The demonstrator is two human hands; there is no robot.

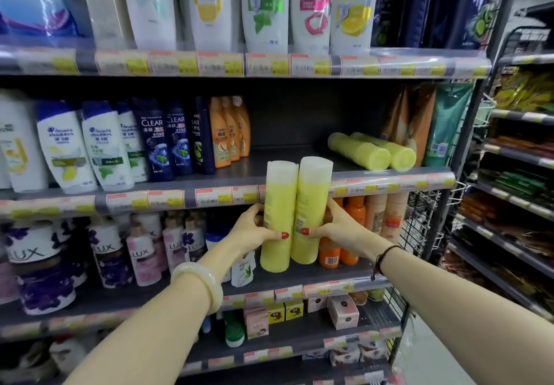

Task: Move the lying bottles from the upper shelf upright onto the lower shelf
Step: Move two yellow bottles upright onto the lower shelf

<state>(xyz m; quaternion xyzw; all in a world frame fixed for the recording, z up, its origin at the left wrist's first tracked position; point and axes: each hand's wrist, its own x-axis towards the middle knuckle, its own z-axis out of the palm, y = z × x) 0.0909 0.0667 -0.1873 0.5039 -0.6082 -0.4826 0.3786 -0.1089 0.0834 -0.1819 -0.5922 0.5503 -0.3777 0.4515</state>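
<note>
While both hands (295, 233) grip upright yellow plastic bottles (295, 213), two more lying yellow bottles (371, 150) sit up-right, nearer the right hand (335, 231), caps toward us.

retail shop aisle: tiered metal shelves (239, 174) stocked with shampoo bottles (69, 144), price tags (209, 197) lining every shelf edge.

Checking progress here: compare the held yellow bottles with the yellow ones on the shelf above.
The held bottles stand upright on the lower shelf; the shelf bottles lie on their sides. The left hand and right hand grip the held pair; nothing touches the lying pair. Both pairs look alike.
</note>
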